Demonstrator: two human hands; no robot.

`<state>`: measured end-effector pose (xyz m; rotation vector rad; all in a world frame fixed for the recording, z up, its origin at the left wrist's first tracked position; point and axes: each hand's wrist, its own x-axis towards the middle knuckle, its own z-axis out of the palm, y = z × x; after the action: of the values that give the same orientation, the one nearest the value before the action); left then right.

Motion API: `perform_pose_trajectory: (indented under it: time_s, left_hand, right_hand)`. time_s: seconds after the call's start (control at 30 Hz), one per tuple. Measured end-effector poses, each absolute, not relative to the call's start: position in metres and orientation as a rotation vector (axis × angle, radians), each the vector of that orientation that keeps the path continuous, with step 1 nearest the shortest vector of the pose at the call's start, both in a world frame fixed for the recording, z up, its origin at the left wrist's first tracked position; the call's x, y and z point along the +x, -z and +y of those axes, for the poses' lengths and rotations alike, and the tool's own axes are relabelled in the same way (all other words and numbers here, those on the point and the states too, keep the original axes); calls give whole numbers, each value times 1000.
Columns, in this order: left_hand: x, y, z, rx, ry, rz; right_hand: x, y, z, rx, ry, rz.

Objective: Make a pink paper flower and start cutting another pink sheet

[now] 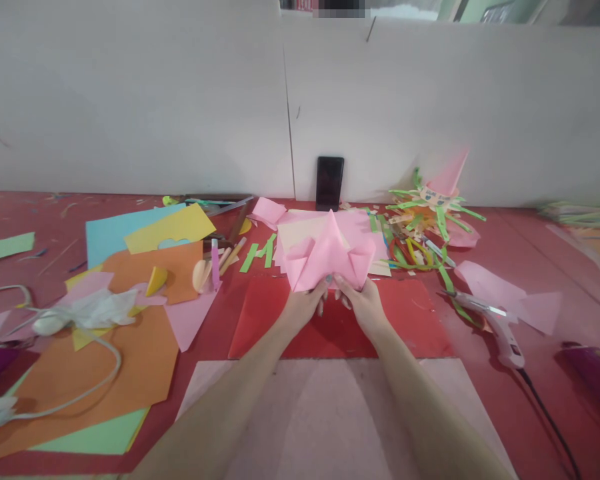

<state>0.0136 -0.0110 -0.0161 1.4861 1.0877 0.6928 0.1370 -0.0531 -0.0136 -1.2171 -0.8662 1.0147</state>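
A folded piece of pink paper (331, 250) with a raised point in its middle and flared sides is held up in front of me. My left hand (307, 303) grips its lower left edge, the thumb on the near face. At the lower right edge my right hand (363, 301) pinches the same paper, and both thumbs nearly meet at the centre. Most of my fingers are hidden behind it. Below my hands lies a glossy red sheet (265, 320). Loose pink and cream sheets (295, 227) lie just behind the folded paper.
On the right lie a glue gun (490, 317) with its black cord and a paper figure (443, 193) with a pink cone hat. A phone (329, 183) leans on the wall. Coloured paper (145, 353) and a white cable (115, 367) cover the left.
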Motion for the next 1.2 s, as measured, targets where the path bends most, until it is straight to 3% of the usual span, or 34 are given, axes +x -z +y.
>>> perform_pose_trajectory:
  time_s: [0.3, 1.2]
  left_hand:
    - [16, 15, -12, 1402, -837, 893]
    - [16, 15, 2, 1026, -974, 900]
  right_hand:
    - [145, 14, -53, -1260, -983, -904]
    - [170, 21, -45, -1215, -933, -710]
